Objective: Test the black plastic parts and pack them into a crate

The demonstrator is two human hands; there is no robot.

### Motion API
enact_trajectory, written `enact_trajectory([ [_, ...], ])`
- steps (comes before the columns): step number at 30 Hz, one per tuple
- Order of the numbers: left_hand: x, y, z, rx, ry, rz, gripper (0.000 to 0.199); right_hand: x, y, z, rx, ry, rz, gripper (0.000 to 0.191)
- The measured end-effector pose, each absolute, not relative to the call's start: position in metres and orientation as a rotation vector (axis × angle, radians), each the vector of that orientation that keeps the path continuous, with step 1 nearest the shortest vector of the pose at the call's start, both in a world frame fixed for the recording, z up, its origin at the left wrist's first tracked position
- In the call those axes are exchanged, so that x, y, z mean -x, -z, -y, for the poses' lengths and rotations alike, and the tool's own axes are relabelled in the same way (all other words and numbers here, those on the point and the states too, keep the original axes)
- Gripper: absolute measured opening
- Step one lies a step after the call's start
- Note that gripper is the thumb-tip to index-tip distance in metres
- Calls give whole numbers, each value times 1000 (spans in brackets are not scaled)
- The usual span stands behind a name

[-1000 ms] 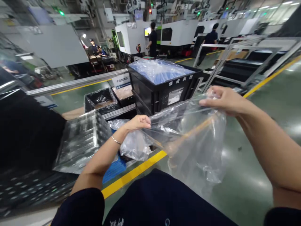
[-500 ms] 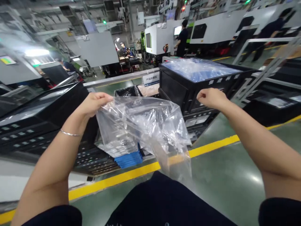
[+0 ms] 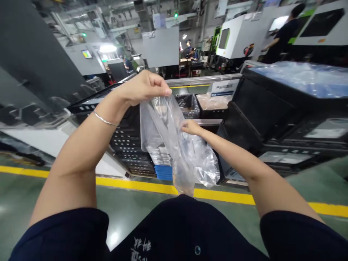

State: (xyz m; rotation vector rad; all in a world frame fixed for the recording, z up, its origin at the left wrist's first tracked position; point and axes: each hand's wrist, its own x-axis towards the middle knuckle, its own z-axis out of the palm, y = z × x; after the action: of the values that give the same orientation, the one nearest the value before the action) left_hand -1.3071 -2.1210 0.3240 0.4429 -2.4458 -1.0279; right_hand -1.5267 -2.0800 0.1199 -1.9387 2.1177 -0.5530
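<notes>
A clear plastic bag hangs in loose folds in front of my body. At its top edge, my left hand pinches the film between thumb and fingers, raised higher than the other hand. Lower and to the right, my right hand is closed on the side of the bag, its fingertips partly hidden by the film. Behind the bag stands a pile of blue sheets with clear plastic layers above, partly covered by it.
Stacked black crates stand at left. More black crates stand at right, the top one covered with plastic film. Small lined bins and a white sign are behind the bag. A yellow floor line crosses in front; people work at machines beyond.
My right hand has come inward from the right and now grips the bag's side. My left hand still holds the top edge, now higher in view. The camera view has turned left.
</notes>
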Motion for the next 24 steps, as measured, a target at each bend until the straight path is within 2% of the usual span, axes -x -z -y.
enact_trajectory([
  [4,1242,-327,2144,-809,749,2508,21,1548,-134,2100,1847,614,-2421,22],
  [9,1176,-327,2167,-1334,268,2450,21,1579,-232,2120,1803,937,-2645,31],
  [12,1151,-332,2170,-1459,119,2309,33,1577,-289,2121,1793,855,-2821,34],
  [14,1137,-337,2166,-1516,27,2203,33,1576,-313,2117,1706,770,-2911,35],
  [18,1109,-340,2165,-1621,-112,1946,37,1590,-327,2104,1728,796,-2517,34],
  [20,1094,-337,2177,-1625,-129,1746,29,1599,-326,2100,1730,750,-2207,33],
  [23,1083,-331,2203,-1474,-63,1437,17,1598,-332,2093,1701,786,-1896,17],
  [24,1086,-329,2208,-1370,30,1427,16,1593,-336,2090,1669,867,-1807,22],
])
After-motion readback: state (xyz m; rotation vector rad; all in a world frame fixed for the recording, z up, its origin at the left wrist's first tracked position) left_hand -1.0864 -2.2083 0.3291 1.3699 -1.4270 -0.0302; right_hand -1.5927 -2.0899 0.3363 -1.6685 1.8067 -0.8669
